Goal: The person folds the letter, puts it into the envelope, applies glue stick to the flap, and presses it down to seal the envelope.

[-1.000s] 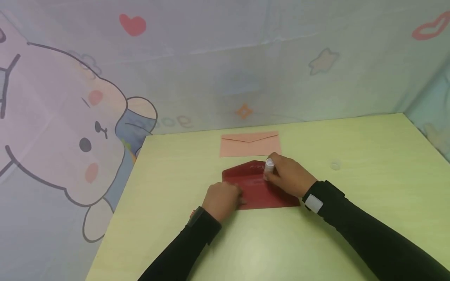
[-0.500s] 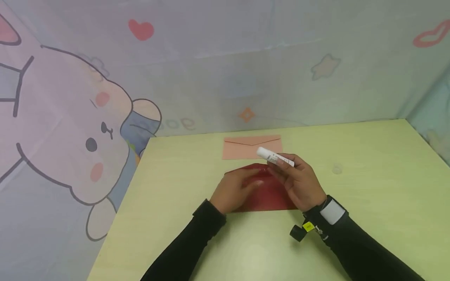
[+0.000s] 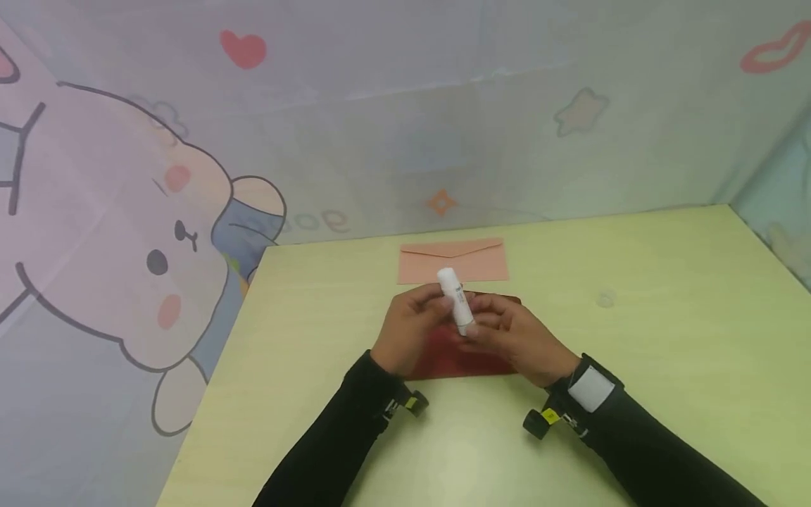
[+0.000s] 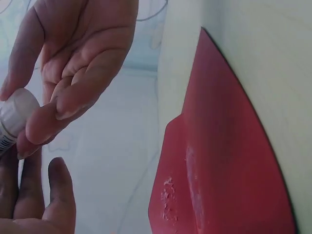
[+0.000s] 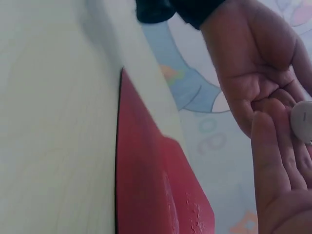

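A white glue stick is held between both hands, tilted, above a red envelope. My left hand has its thumb and fingers on the stick's middle. With thumb and fingers, my right hand pinches its lower end. The wrist views show the same stick raised off the table. Below it lies the envelope with its flap unfolded and whitish smears of glue on it. In the head view the hands cover much of the envelope.
Behind the red envelope a pink envelope lies flat on the pale yellow-green table. A small translucent round piece lies to the right. A printed curtain hangs along the table's back edge.
The right hand has lifted the glue stick from the envelope's flap and turned it upward. The left hand has left the envelope and taken hold of the stick as well.
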Tool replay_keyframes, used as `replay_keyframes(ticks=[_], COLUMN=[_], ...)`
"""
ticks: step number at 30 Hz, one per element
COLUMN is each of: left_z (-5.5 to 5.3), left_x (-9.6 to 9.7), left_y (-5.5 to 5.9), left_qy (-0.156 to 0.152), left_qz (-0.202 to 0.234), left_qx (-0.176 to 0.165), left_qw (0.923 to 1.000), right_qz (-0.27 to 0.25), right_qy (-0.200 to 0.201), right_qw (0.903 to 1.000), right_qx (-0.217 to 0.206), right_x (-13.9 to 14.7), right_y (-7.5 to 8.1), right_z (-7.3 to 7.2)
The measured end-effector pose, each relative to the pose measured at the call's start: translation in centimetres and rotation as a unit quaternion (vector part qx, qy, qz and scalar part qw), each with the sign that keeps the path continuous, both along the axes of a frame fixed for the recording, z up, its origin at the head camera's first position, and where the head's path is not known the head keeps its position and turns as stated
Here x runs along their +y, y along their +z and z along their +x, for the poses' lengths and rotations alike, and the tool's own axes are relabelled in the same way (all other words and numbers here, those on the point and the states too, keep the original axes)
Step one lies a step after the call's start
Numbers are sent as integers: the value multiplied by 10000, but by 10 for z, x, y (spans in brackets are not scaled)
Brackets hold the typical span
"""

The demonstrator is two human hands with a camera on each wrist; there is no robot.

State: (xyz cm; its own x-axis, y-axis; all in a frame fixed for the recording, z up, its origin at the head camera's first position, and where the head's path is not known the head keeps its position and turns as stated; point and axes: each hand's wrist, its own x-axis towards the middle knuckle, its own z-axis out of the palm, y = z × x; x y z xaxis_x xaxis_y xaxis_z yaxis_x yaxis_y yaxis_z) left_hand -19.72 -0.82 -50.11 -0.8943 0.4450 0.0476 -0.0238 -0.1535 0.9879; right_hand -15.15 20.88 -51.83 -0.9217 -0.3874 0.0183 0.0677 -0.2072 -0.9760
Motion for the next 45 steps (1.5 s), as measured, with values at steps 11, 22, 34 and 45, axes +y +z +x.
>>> replay_keyframes(ticks=[11,22,34,45], left_z=[4,-6,11,3], left_x=[8,-3,15,10], left_y=[-4,-5,-5,-6], left_qy=[1028,348,1443,899], left_qz=[-710,-98,-1287,-463], left_qx=[185,-226,164,-319], left_qw=[9920,9991,9810,9944], right_qz=[1574,291,2688,752], right_qy=[-992,309,-1583,-307], right_qw=[9810,9990,9492,9965], right_qx=[547,-119,403,186], right_x=[-9,7,-8,4], right_y=[4,-1,0,-5], right_z=[1,-7,3,-4])
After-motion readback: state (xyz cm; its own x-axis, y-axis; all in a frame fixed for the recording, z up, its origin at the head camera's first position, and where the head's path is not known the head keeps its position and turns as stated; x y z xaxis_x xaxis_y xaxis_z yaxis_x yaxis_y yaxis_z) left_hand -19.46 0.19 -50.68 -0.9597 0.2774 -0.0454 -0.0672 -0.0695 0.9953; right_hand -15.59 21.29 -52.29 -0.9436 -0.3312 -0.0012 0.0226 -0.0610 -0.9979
